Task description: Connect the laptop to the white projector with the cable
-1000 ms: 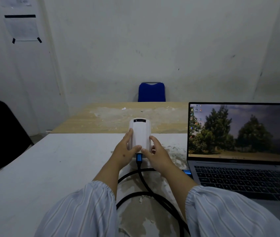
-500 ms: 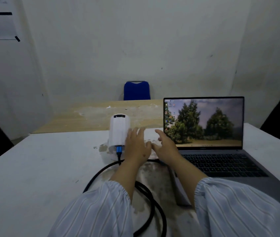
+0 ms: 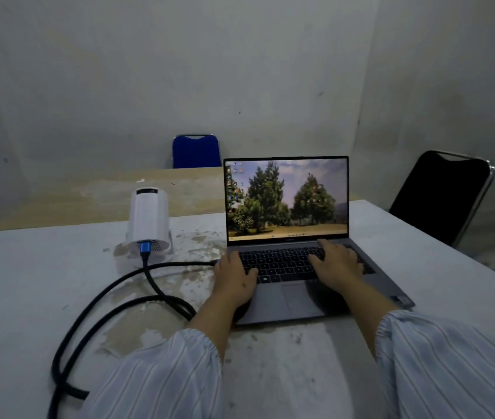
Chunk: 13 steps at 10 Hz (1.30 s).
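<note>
Left of the laptop [image 3: 288, 237] we see the white projector [image 3: 149, 222] on the table [image 3: 28, 282], with the black cable [image 3: 113, 294] plugged into its near face and looping toward the laptop's left edge. Our left hand [image 3: 234, 279] and right hand [image 3: 335, 264] lie flat and empty on the laptop's keyboard, fingers spread
</note>
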### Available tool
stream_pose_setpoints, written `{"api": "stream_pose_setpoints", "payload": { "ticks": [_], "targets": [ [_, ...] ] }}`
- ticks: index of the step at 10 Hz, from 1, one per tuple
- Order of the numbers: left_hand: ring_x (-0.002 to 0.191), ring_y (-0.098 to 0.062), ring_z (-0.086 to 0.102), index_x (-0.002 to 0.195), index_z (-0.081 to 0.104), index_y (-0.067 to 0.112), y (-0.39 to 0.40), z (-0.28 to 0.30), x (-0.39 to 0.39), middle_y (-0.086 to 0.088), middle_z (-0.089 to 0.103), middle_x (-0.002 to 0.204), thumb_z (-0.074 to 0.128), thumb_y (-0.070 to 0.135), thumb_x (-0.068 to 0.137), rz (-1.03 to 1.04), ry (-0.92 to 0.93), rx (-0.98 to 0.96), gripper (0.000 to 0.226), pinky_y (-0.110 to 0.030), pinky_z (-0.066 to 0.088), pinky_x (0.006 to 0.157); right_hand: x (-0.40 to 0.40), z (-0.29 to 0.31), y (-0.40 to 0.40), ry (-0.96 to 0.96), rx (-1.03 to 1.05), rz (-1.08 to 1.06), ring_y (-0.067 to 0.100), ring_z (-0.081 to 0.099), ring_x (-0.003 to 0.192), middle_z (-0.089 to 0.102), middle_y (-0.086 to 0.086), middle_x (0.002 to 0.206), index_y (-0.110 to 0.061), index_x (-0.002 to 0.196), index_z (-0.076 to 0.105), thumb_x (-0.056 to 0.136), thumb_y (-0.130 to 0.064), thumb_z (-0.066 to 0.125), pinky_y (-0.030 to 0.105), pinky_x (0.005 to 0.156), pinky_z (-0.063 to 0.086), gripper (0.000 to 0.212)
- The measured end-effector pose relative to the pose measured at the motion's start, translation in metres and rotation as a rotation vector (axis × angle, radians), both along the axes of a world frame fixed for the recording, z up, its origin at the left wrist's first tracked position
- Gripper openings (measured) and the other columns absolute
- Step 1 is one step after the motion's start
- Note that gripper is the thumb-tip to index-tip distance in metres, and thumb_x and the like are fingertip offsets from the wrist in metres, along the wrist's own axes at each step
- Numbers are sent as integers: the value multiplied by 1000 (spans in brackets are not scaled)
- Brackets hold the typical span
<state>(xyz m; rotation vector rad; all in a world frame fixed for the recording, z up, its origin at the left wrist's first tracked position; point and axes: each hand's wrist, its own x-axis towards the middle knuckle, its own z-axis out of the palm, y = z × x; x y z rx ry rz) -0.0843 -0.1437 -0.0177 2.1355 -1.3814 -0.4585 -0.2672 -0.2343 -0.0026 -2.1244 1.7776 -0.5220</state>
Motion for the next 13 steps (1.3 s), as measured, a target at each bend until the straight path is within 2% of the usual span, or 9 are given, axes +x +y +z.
{"api": "stream_pose_setpoints", "payload": {
  "ticks": [1, 3, 4, 5, 6, 8, 9, 11, 13],
  "targets": [
    [139, -39, 20, 142, 23, 2, 5, -2, -9, -22, 22, 150, 43, 32, 94, 29, 22, -2, 60, -46, 26, 114, -23, -7, -1, 72, 11, -111, 40, 24, 134, 32, 13, 149, -27, 140, 32, 90, -48, 39, 54, 109, 25, 54],
    [130, -37, 37, 137, 30, -4, 9, -3, -17, -24, 33, 145, 42, 22, 95, 69, 75, -60, 50, -45, 37, 107, -44, -16, -3, 107, 69, -251, 44, 25, 132, 35, 20, 144, -27, 136, 37, 90, -49, 35, 55, 110, 17, 50],
    [118, -37, 49, 135, 34, -4, 10, -5, -19, -25, 45, 134, 38, 14, 95, 73, 89, -119, 44, -45, 44, 99, -51, -17, -5, 47, 36, -244, 41, 38, 122, 45, 22, 133, -24, 132, 41, 90, -46, 37, 49, 102, 29, 47],
    [87, -30, 53, 112, 46, -5, 11, -7, -19, -23, 57, 96, 34, 4, 94, 119, 140, -174, 24, -34, 44, 74, -56, -18, -8, -74, 5, -253, 41, 43, 116, 53, 22, 125, -22, 132, 44, 90, -39, 41, 47, 99, 34, 45],
    [77, -25, 46, 89, 45, 2, 14, -6, -22, -11, 45, 72, 35, -1, 91, 150, 127, -167, 11, -30, 35, 66, -59, -16, -13, -192, -4, -242, 42, 45, 115, 57, 20, 124, -17, 129, 48, 89, -31, 44, 46, 97, 37, 42],
    [84, -28, 52, 85, 49, 1, 16, -5, -30, -22, 57, 98, 36, -1, 90, 211, 155, -190, 14, -31, 38, 69, -62, -14, -21, -256, -20, -209, 43, 47, 115, 58, 19, 126, -14, 129, 48, 90, -29, 47, 45, 96, 38, 42],
    [93, -34, 57, 96, 57, -7, 17, -6, -33, -25, 60, 106, 36, 0, 89, 239, 194, -230, 23, -33, 42, 71, -58, -14, -25, -228, -14, -202, 42, 48, 113, 59, 19, 124, -13, 128, 48, 90, -30, 47, 45, 95, 39, 42],
    [84, -30, 55, 85, 55, -2, 14, -4, -35, -21, 60, 95, 38, 3, 90, 267, 186, -245, 19, -31, 40, 68, -55, -14, -25, -84, -10, -226, 42, 46, 111, 56, 23, 121, -9, 123, 47, 91, -34, 41, 45, 93, 40, 40],
    [101, -34, 56, 100, 55, 1, 10, 1, -27, -20, 61, 106, 44, 19, 90, 187, 80, -101, 24, -39, 49, 79, -49, -11, -29, -24, 35, -263, 40, 40, 120, 46, 20, 132, -12, 127, 40, 90, -40, 39, 47, 99, 35, 46]
  ]
}}
